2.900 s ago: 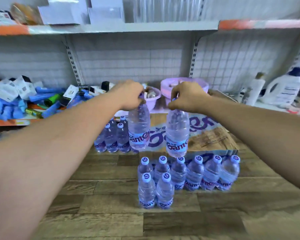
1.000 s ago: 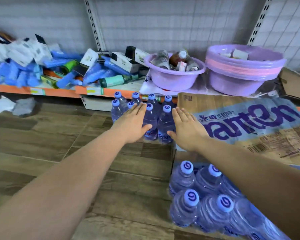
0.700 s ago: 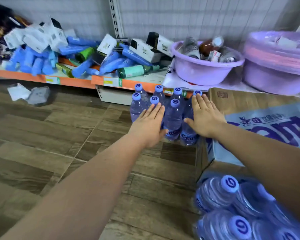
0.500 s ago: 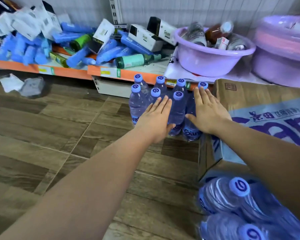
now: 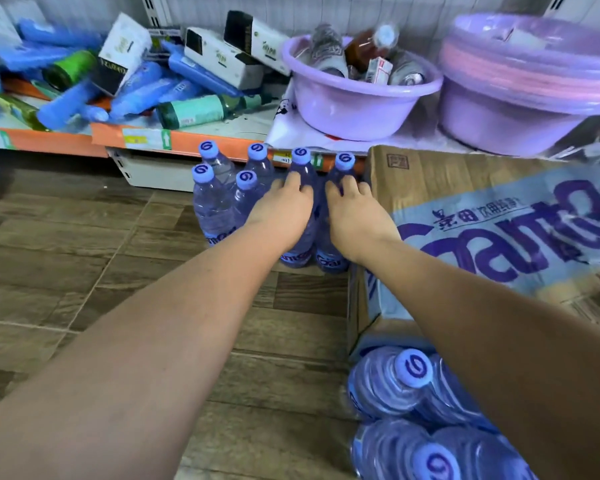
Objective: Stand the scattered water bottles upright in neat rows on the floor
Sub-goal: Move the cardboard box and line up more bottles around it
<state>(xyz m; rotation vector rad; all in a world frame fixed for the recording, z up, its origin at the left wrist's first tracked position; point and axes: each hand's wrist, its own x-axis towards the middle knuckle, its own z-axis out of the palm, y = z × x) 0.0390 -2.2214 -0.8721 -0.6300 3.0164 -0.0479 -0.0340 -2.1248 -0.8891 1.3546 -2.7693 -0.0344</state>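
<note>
Low shelf (image 5: 42, 142), far left: blue packets, green bottles and white boxes in a loose heap. Not part of the job.

Wood-look floor (image 5: 84, 271) in front of the shelf: far block of water bottles (image 5: 212, 209), all upright, two rows deep, shoulder to shoulder, back row against the shelf base.

Left hand (image 5: 281, 213): fingers curled down over the top of the left-hand bottle (image 5: 293, 258) in the front row, cap hidden under the palm. It appears to grip the neck.

Right hand (image 5: 355, 216): same hold on the right-hand bottle (image 5: 329, 262), the row's last place, just beside the cardboard carton (image 5: 465, 174).

Bottom right: near group of water bottles (image 5: 388, 386), upright under the right forearm.

Risks, as judged:
- Block is packed tight. A sideways push on seating or on letting go could tip a neighbour, and the rest could follow.
- Carton wall crowds the right-hand bottle and may leave it leaning.
- Top grip gives little control of the base.
- Drawing the right arm back low could clip the near group.
</note>
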